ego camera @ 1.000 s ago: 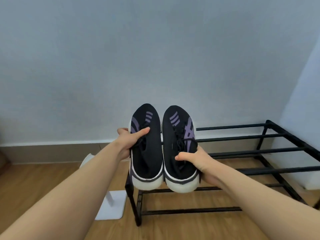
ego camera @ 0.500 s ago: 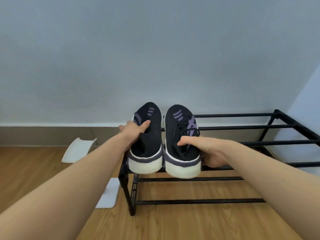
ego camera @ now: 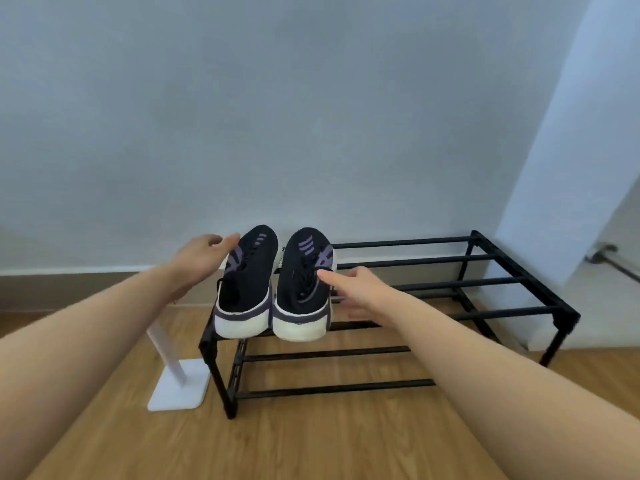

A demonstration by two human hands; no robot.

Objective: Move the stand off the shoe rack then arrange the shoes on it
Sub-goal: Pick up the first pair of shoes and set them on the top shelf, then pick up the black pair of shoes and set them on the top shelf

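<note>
Black shoes (ego camera: 273, 285) sit paired on the shoe rack (ego camera: 450, 271), heels outward for reach; both hands (ego camera: 204, 258) (ego camera: 360, 292) flank them, fingers open, gripping nothing; the stand (ego camera: 178, 386) stands left of the rack

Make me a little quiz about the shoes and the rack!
1. True or false: both shoes sit on the rack's top tier.
2. Where is the white stand? A) on the rack B) on the floor left of it C) in a hand
3. Fill in: the shoes' heels point ____ the camera.

Key: 1 true. 2 B. 3 toward. Bonus look: left hand and right hand are open.
</note>
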